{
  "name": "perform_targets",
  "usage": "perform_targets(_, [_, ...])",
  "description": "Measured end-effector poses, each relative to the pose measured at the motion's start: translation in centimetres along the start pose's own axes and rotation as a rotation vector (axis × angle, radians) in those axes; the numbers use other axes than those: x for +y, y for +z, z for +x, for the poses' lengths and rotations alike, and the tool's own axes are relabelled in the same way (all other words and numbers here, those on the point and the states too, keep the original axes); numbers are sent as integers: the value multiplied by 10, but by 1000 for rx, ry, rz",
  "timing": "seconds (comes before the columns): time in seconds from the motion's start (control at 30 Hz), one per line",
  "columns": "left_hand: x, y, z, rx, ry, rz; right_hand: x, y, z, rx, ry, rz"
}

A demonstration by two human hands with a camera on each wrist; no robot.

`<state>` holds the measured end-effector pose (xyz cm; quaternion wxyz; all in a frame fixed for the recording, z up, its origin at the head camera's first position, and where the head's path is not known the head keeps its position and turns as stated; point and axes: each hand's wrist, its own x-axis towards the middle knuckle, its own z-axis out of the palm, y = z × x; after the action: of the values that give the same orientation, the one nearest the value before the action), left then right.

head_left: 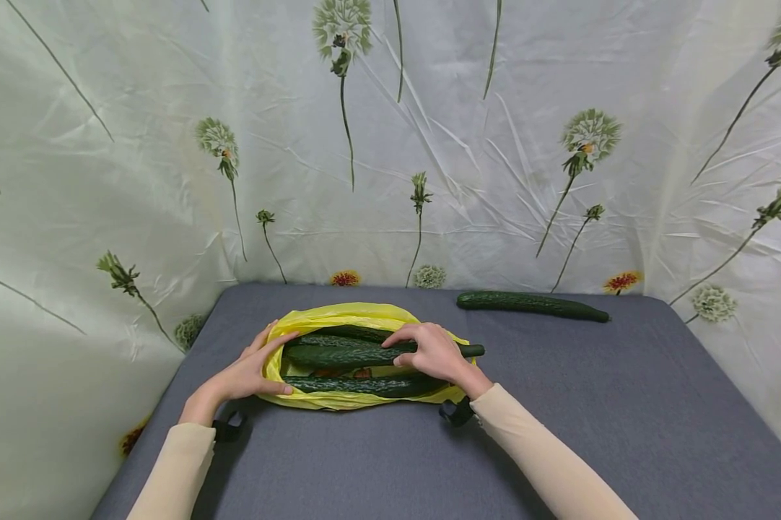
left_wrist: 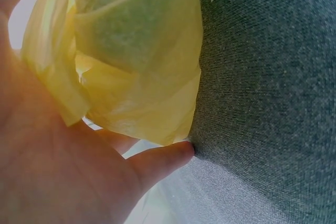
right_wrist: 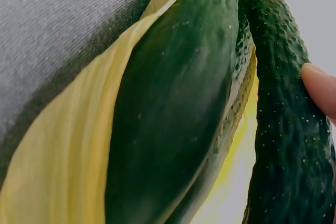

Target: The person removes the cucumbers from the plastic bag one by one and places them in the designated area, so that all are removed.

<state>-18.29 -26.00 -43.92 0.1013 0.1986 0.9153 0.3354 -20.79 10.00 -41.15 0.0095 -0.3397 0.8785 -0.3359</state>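
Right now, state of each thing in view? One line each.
Yellow plastic bag: mouth open, lying on gray tabletop
Held cucumber: gripped, right end past bag rim
Near cucumber: lying inside bag
Far cucumbers: inside bag, partly hidden
Loose cucumber: outside bag, lying near tabletop's back edge
Left hand: fingers spread, at bag's left end
Right hand: pinching held cucumber
Floral sheet: hanging, creased

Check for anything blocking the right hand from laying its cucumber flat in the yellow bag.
The held cucumber sticks out past the right edge of the yellow bag, which may catch it; inside, a front cucumber and rear cucumbers lie alongside.
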Motion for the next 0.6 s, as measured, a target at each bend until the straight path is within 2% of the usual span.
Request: perform_targets(0.6, [3,-1,0,-14,-5,-8,10,-12,-10,36,-19,29])
